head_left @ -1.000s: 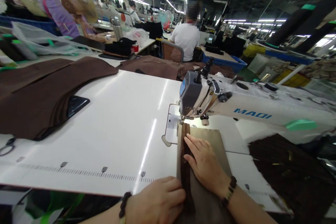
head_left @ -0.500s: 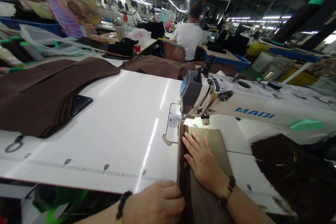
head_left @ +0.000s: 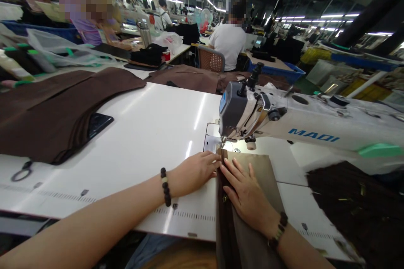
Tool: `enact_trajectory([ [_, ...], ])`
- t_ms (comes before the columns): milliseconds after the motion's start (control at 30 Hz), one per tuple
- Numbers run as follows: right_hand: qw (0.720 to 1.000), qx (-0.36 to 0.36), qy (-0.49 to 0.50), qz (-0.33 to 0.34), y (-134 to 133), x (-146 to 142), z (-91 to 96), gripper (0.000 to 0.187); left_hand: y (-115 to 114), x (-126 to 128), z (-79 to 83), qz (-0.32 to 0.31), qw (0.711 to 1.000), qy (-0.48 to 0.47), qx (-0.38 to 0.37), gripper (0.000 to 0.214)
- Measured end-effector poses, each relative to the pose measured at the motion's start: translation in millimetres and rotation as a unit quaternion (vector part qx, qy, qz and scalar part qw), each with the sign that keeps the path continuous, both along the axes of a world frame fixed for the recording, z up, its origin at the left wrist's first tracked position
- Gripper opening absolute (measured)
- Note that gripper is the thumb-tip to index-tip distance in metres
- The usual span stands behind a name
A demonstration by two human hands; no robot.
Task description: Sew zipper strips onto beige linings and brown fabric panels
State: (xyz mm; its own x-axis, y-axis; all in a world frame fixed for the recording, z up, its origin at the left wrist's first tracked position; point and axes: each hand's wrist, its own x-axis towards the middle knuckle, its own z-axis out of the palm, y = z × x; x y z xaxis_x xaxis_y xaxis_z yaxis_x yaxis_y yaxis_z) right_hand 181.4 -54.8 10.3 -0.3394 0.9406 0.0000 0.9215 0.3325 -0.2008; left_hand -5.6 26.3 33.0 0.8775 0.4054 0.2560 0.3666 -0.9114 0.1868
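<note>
A khaki fabric panel (head_left: 259,168) lies under the sewing machine's head (head_left: 238,111), its far end close to the presser foot (head_left: 222,143). Along its left edge runs a dark brown zipper (head_left: 223,214) with a small brass-coloured pull. My left hand (head_left: 195,173) reaches in from the left, fingertips and thumb closed on the zipper's edge just in front of the foot. Flat on the panel and the zipper rests my right hand (head_left: 249,197), fingers stretched out and holding nothing. The needle tip is too small to make out.
Stacked brown fabric pieces (head_left: 69,117) cover the left of the white table (head_left: 151,134), over a dark phone-like slab (head_left: 100,124). Black scissor-like handle (head_left: 21,173) pokes out below. Dark zippers (head_left: 350,201) are heaped at right. A person in white (head_left: 227,44) sits ahead.
My left hand has moved forward along the zipper, from the table's front edge up to the presser foot. My right hand stays on the panel. The view has shifted slightly.
</note>
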Motion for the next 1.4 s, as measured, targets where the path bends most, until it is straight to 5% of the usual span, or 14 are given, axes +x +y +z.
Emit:
enact_trajectory([
  [167,1.0,-0.003,0.007,-0.001,0.4,-0.6,3.2,0.048,11.5,5.4,-13.6,-0.013,0.999,0.027,0.022,0.022],
  [1033,0.999,-0.028,0.014,-0.032,22.2,7.3,8.9,0.048,29.0,20.5,-21.3,0.007,0.999,0.034,0.028,0.036],
  [1133,0.998,-0.039,0.017,-0.038,23.3,5.1,14.9,0.046,16.4,15.5,-9.3,-0.008,0.998,0.064,0.021,0.034],
  [1267,0.997,-0.047,0.044,-0.041,24.3,2.6,15.6,0.045,-27.0,2.9,11.4,-0.088,0.993,0.083,-0.012,0.035],
  [1400,0.996,-0.027,0.064,-0.05,23.3,2.6,11.0,0.045,-72.3,-3.4,12.3,-0.154,0.986,0.037,-0.048,0.022],
])
